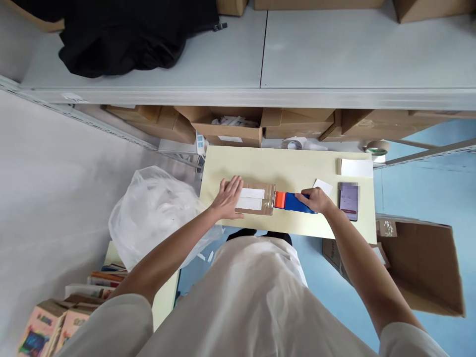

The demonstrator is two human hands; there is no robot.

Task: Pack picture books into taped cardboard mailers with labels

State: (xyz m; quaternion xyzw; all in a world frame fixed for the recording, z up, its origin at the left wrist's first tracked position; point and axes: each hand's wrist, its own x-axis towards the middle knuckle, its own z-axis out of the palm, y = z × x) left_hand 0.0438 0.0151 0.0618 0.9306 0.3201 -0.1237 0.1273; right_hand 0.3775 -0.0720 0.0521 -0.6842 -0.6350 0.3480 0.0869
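A small brown cardboard box (256,208) lies on the cream table (238,161), with white labels (253,199) on top and clear tape at its right end. My left hand (227,198) rests flat over the box's left end, fingers stretched out and thumb near the front edge. In my right hand (316,201) is a blue and orange tape dispenser (293,202), its fingers wrapped round the blue part. The dispenser's orange, toothed end touches or nearly touches the taped end of the box. A small white card (323,186) lies just beyond my right hand.
A phone (348,202) and a stack of white cards (356,167) are on the table's right side. Tape rolls (377,147) and open cartons (230,130) line the shelf behind. A plastic bag (156,213) bulges at left; a large open carton (424,267) stands at right.
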